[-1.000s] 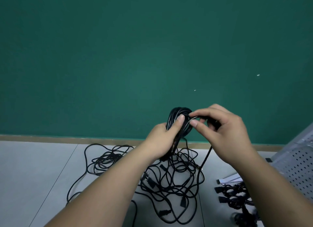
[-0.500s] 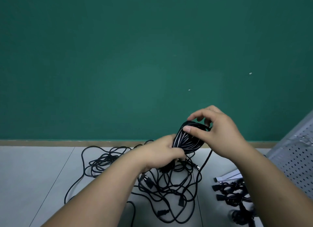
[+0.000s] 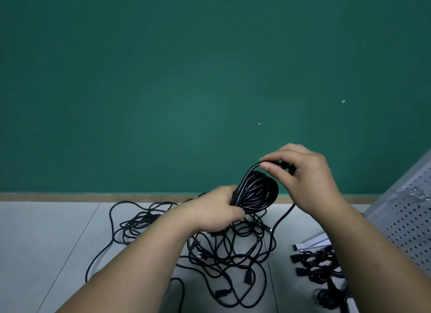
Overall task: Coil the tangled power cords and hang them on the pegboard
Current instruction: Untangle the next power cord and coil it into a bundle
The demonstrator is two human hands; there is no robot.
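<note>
1. Above the grey floor, our left hand grips the bottom of the black coil.
2. Our right hand pinches its top strand.
3. Tangled cords lie below; the pegboard is at the right edge.

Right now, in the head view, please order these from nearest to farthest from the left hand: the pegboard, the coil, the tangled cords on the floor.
1. Coil: gripped by the left hand.
2. Tangled cords: on the floor just below it.
3. Pegboard: at the far right edge.
</note>
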